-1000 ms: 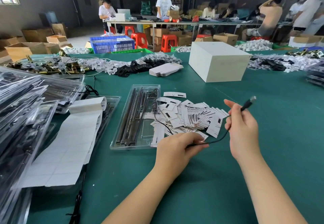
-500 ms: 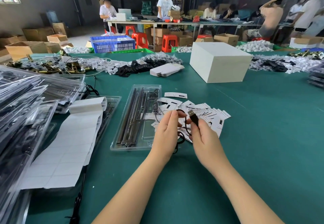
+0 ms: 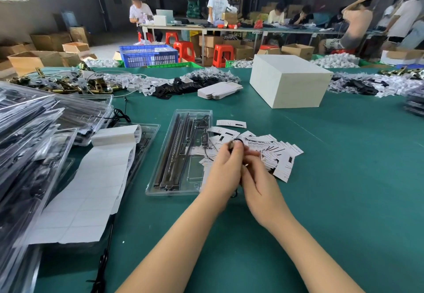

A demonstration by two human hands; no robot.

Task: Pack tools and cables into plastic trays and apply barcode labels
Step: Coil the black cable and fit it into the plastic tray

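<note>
Label sheet (image 3: 91, 178) at 9 o'clock on the green table (image 3: 344, 178), partly covering trays. Clear tray (image 3: 181, 155) center. Left hand (image 3: 226, 168) and right hand (image 3: 259, 178) pinch a black cable (image 3: 236, 140), mostly hidden by fingers. Barcode cards (image 3: 275, 152) at 1 o'clock.

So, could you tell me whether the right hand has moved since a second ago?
Yes. The right hand has come in leftward from over the bare green mat to meet the left hand beside the clear tray, which stayed put.
</note>
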